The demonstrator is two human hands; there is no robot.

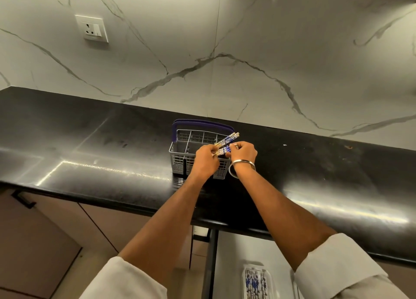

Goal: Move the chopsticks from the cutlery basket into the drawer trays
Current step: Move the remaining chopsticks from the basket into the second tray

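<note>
Both grips meet above the cutlery basket (198, 156) on the counter (90, 141). Left hand (206, 159) and right hand (244, 153) each pinch the chopsticks (226, 141) (blue-patterned), whose ends project beyond the right grip. A drawer tray (256, 283) lies below, nearer the person.

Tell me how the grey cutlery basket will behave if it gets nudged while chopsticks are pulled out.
The basket is open plastic mesh and nearly empty, so probably light. It stands on a glossy black counter, so it may slide easily. The chopsticks lean out over its right rim, so a sideways tug could tip it.
</note>
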